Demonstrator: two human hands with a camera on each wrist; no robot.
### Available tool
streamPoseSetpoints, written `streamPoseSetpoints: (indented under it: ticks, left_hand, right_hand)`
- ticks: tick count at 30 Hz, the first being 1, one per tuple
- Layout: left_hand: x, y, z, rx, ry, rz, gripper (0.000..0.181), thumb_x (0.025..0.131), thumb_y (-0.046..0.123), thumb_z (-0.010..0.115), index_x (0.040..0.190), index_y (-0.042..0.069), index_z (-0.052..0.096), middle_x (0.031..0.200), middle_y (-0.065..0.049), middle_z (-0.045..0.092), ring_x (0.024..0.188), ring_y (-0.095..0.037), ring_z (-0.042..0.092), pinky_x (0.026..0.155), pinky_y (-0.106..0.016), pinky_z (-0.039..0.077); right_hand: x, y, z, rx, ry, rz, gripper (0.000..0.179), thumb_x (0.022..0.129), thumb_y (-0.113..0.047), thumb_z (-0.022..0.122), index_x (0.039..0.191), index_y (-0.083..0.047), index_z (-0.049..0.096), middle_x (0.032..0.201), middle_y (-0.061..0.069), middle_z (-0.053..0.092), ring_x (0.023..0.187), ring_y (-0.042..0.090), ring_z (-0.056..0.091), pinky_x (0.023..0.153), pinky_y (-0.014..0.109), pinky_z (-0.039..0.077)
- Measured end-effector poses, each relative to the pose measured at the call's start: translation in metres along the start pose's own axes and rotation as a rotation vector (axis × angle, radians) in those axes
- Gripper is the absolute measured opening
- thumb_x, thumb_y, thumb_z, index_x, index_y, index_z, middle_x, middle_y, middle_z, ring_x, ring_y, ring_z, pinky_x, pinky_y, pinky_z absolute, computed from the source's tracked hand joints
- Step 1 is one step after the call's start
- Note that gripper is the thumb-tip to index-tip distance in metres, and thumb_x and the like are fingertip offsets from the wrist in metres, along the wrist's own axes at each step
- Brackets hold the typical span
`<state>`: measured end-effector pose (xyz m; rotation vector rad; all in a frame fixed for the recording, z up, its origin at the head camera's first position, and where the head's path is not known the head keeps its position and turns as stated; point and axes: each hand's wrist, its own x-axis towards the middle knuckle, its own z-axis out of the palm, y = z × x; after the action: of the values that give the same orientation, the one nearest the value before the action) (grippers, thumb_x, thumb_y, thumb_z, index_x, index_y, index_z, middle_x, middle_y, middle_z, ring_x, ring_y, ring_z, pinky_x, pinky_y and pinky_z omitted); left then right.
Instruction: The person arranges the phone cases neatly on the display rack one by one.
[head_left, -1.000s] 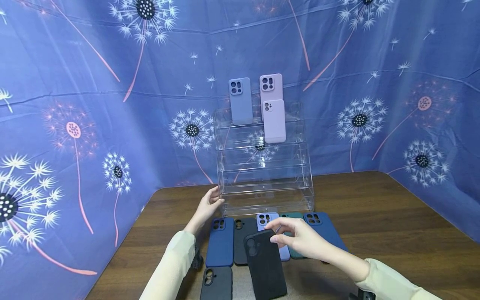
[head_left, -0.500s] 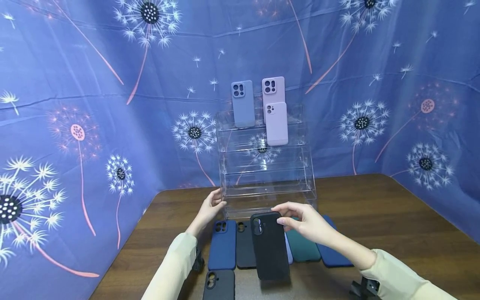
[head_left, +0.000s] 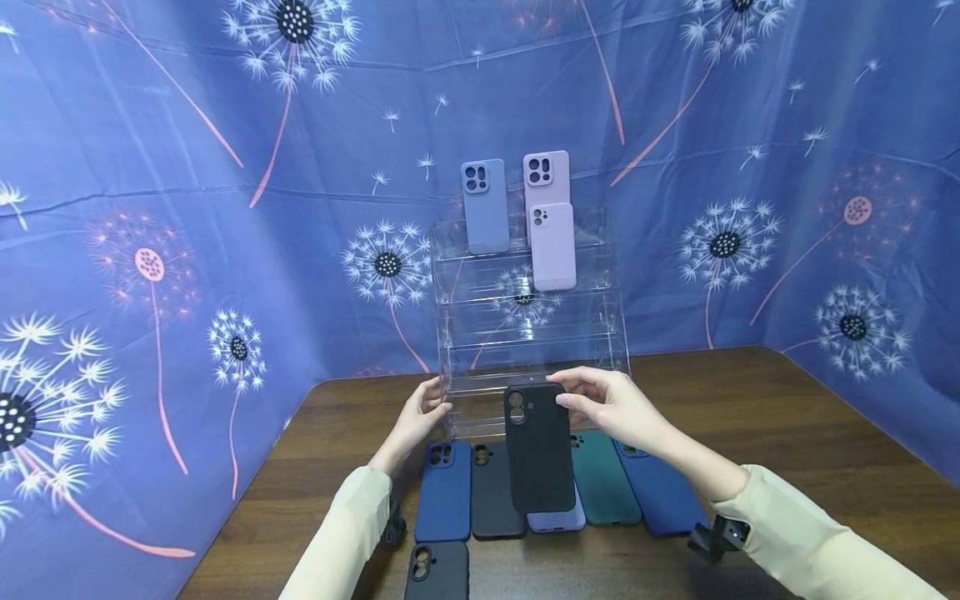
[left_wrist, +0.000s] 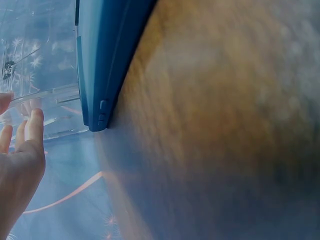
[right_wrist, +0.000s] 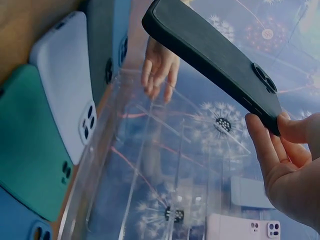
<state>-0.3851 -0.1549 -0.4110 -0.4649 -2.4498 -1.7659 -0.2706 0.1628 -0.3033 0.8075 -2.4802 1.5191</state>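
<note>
Pinching a black phone case [head_left: 540,450] by its top right corner, the right hand [head_left: 611,408] has its thumb on one side and its fingers on the other. The case is up in the air, over the row of cases and in front of the low steps of a clear stand [head_left: 480,383]. Its long way runs up and down, almost straight. The end with the camera hole is on top, with the hole at the left, and its back faces the person. I cannot tell if it touches the stand.

The left hand [head_left: 416,421] has loose, nearly straight fingers and rests on the left side of the stand.

Under the black case, a row lies on the brown table [head_left: 750,417]. From left to right, there is a blue case [head_left: 444,492], a dark case [head_left: 495,492], a pale blue case [head_left: 557,521], partly hidden, a green case [head_left: 606,483] and another blue case [head_left: 663,492]. One more dark case [head_left: 437,573] is nearer the person.

High on the stand are a light blue case [head_left: 486,212] and a pink case [head_left: 547,193], with a paler pink case [head_left: 553,250] one step lower. Behind hangs a blue cloth [head_left: 300,250] with dandelions.
</note>
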Motion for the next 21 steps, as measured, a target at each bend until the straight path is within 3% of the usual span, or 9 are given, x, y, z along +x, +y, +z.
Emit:
streamPoseSetpoints:
  ticks: [7, 14, 21]
  left_hand:
    - [-0.003, 0.009, -0.002, -0.044, -0.029, 0.027, 0.055, 0.091, 0.001, 0.057, 0.139, -0.007, 0.032, 0.127, -0.035, 0.048, 0.119, -0.047, 0.047, 0.098, -0.054, 0.043]
    - [0.003, -0.004, 0.0, -0.013, -0.008, 0.022, 0.055, 0.091, 0.004, 0.059, 0.14, -0.002, 0.035, 0.126, -0.031, 0.051, 0.118, -0.043, 0.05, 0.096, -0.05, 0.045]
    - [0.003, -0.006, -0.001, 0.007, 0.004, 0.022, 0.052, 0.092, 0.005, 0.058, 0.139, 0.001, 0.037, 0.126, -0.028, 0.052, 0.116, -0.04, 0.052, 0.095, -0.048, 0.046]
  right_hand:
    - [0.015, -0.005, -0.013, -0.022, 0.054, 0.0, 0.036, 0.092, -0.019, 0.061, 0.126, -0.008, 0.058, 0.109, 0.016, 0.066, 0.092, 0.02, 0.067, 0.071, 0.027, 0.058]
    - [0.029, -0.005, -0.021, -0.06, 0.096, 0.015, 0.037, 0.091, -0.019, 0.062, 0.126, -0.006, 0.057, 0.114, 0.017, 0.066, 0.096, 0.026, 0.067, 0.072, 0.027, 0.058]
    - [0.045, -0.003, -0.024, -0.065, 0.116, 0.006, 0.036, 0.091, -0.02, 0.062, 0.125, -0.007, 0.058, 0.116, 0.016, 0.065, 0.094, 0.027, 0.067, 0.074, 0.032, 0.058]
